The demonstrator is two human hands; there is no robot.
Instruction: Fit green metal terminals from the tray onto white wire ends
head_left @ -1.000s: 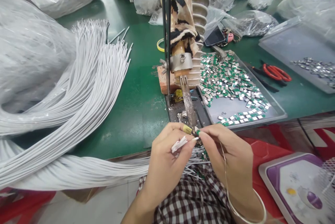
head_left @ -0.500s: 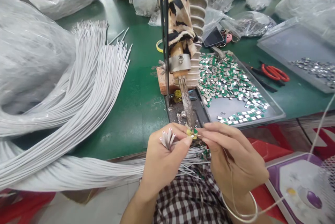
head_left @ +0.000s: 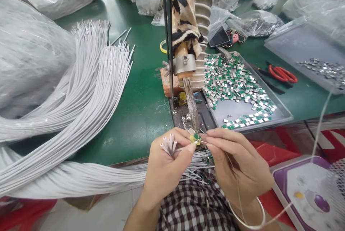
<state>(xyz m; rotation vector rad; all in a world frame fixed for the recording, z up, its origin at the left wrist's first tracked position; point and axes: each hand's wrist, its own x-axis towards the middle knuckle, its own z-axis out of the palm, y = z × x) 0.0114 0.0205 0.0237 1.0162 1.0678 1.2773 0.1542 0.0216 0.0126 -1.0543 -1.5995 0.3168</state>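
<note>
Several white cables (head_left: pixel 169 144) with pinkish cut ends stick up out of my left hand (head_left: pixel 167 168), which is closed around them. Its thumb and finger meet at a small green circuit board (head_left: pixel 196 136), beside a yellow piece (head_left: pixel 192 138). Right above the board sits the lower end of a soldering iron (head_left: pixel 192 108), clamped pointing down; whether they touch I cannot tell. My right hand (head_left: pixel 241 162) pinches a thin solder wire (head_left: pixel 203 141), its end near the board. The wire trails over the wrist toward the right.
Bundled white cables (head_left: pixel 107 90) cover the left of the green table (head_left: pixel 140 112). On the right, a clear tray (head_left: pixel 285 116) holds many small boards, beside red-handled pliers (head_left: pixel 282 74). A ribbed hose (head_left: pixel 202 4) stands behind the iron. A purple-and-white stool (head_left: pixel 302 184) is low at right.
A flat silvery part now shows by the iron's end, above my left fingertips. Both hands have shifted slightly left, still closed, and the board is tilted differently.
</note>
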